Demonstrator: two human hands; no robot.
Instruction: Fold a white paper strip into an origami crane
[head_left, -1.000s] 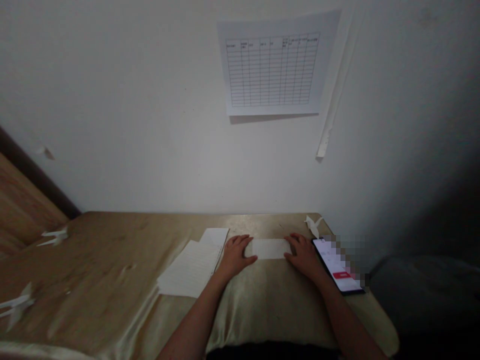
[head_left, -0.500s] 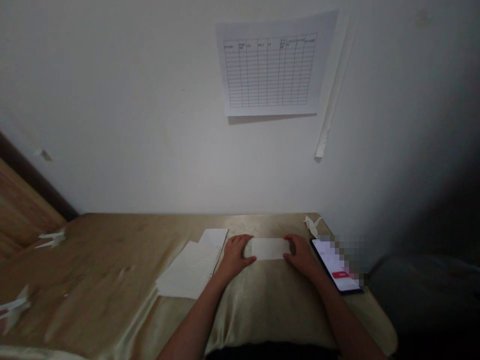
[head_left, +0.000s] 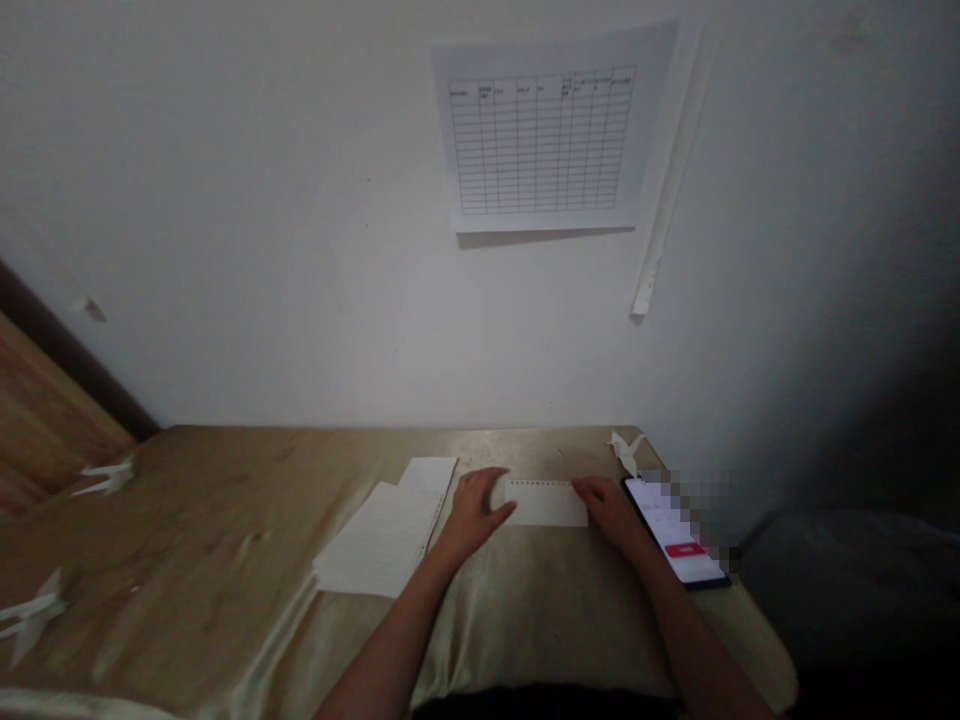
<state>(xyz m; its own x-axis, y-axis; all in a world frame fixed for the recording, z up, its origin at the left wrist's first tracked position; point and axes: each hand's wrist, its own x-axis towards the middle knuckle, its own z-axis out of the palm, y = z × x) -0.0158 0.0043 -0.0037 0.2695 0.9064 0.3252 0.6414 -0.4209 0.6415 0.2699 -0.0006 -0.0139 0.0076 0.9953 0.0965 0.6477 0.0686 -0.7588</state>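
Observation:
A small white folded sheet of paper (head_left: 547, 505) lies between my hands, with a row of punched holes along its far edge. My left hand (head_left: 476, 505) is open beside the paper's left end, thumb and fingers apart, with a small gap to it. At the right end, my right hand (head_left: 604, 505) is closed on the paper's far right corner; its fingertips are partly hidden. A stack of loose ruled sheets (head_left: 382, 540) lies left of my left hand. Just right of my right hand is a phone (head_left: 679, 535) with a lit screen.
A folded paper crane (head_left: 624, 452) sits at the table's back right corner. Two more white folded paper figures, a far one (head_left: 109, 474) and a near one (head_left: 34, 615), are on the left. A wall stands behind the cloth-covered table (head_left: 202, 540), with a printed chart (head_left: 544, 140) on it.
The paper has been turned so that its punched-hole edge now shows on the far side. My left hand has come off it, and my right fingers have drawn together at its corner.

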